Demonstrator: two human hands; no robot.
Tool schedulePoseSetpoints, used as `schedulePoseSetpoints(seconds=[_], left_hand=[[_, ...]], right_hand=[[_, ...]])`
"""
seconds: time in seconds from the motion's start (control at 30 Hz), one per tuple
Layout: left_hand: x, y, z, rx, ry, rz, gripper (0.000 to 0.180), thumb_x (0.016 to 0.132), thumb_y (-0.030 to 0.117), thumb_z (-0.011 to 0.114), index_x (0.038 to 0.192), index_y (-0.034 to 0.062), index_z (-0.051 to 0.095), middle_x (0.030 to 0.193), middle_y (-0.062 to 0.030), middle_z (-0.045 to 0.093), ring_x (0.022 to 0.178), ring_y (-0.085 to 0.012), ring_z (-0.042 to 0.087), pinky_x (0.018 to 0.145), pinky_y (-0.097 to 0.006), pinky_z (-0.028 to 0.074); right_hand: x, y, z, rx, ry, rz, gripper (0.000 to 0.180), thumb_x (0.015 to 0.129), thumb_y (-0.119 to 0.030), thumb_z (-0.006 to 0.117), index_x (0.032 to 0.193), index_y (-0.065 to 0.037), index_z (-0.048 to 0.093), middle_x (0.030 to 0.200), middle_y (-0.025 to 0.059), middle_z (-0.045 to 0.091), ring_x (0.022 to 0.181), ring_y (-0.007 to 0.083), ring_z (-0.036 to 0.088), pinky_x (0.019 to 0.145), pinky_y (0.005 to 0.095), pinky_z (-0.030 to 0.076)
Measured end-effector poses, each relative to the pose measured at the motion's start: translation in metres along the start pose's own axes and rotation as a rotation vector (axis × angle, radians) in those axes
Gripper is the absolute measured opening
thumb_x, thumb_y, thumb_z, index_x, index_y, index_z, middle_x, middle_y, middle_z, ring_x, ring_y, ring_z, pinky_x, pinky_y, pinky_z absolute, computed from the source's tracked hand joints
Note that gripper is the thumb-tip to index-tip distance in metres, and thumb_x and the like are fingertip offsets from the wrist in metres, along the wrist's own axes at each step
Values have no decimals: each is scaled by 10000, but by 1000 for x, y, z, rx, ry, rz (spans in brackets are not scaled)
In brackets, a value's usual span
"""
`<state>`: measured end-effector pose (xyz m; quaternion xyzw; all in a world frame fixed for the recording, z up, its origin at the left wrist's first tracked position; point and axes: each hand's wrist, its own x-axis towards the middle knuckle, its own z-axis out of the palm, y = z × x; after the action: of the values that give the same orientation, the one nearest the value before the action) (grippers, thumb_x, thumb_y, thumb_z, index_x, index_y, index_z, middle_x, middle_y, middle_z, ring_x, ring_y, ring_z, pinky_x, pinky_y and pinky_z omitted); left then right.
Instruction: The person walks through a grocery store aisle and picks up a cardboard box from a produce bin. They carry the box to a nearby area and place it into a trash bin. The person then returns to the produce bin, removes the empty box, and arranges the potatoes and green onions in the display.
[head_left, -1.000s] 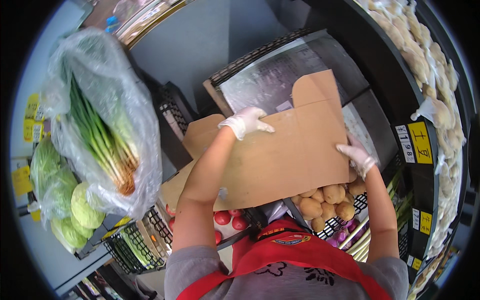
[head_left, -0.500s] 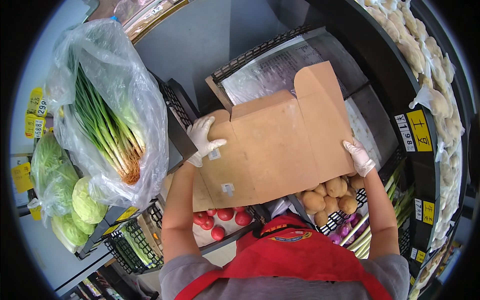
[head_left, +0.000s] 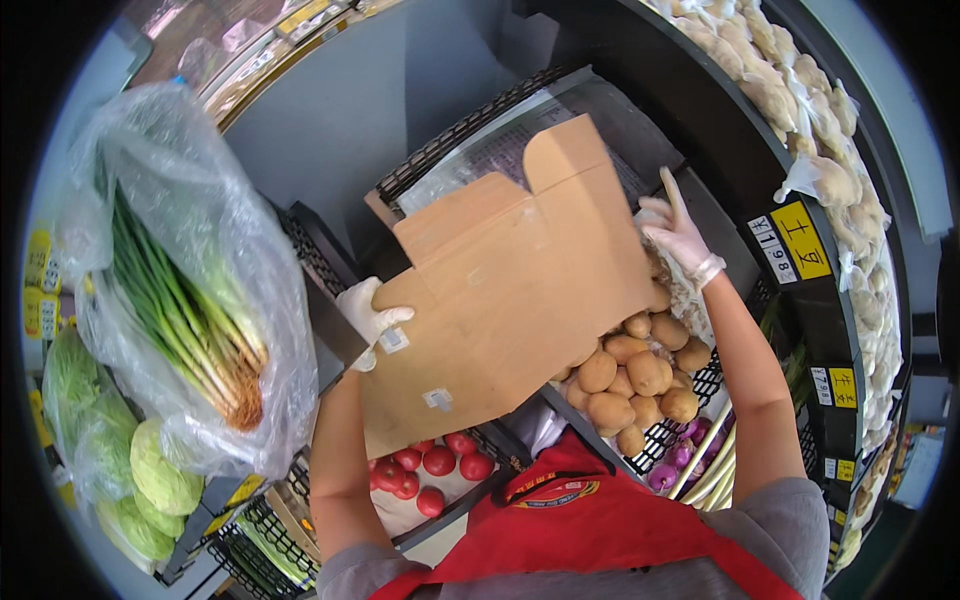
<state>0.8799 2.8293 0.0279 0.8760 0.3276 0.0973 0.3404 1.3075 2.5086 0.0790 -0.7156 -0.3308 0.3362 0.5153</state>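
Note:
A brown cardboard box (head_left: 510, 290) is held tilted above a black wire display bin, its flaps pointing up and away from me. My left hand (head_left: 368, 318), in a white glove, grips the box's left edge. My right hand (head_left: 676, 232), also gloved, holds the box's right edge with one finger raised. Below the box's lower right corner lies a pile of potatoes (head_left: 636, 380) in a black wire crate. The inside of the box is hidden.
Red tomatoes (head_left: 428, 470) lie in a crate under the box's lower left. A clear bag of green onions (head_left: 190, 310) hangs at the left above cabbages (head_left: 150, 480). Bagged roots (head_left: 800, 110) fill the right shelf, with yellow price tags (head_left: 798, 240) along its edge.
The box has tipped further and swung left and up. My left hand slid down from the top edge to the left edge. My right hand rose along the right edge.

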Motion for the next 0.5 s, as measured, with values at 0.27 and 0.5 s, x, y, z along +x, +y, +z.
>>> schedulePoseSetpoints(seconds=[0.27,0.5], left_hand=[[-5,9,-13,-11,-48,-36,539,629,458,870,781,7,617,715,-169,647,677,-311,654,617,-395,485],[-1,5,-7,-31,-9,-56,572,560,455,893,691,10,559,647,-130,588,589,-235,588,556,-365,448]], right_hand=[[77,-44,37,-512,-177,-205,823,834,-28,692,1556,-185,331,1631,142,241,1526,264,144,1216,390,179],[126,-44,31,-215,-427,2,797,797,88,562,1535,-144,372,1580,105,366,1447,173,321,1173,319,258]])
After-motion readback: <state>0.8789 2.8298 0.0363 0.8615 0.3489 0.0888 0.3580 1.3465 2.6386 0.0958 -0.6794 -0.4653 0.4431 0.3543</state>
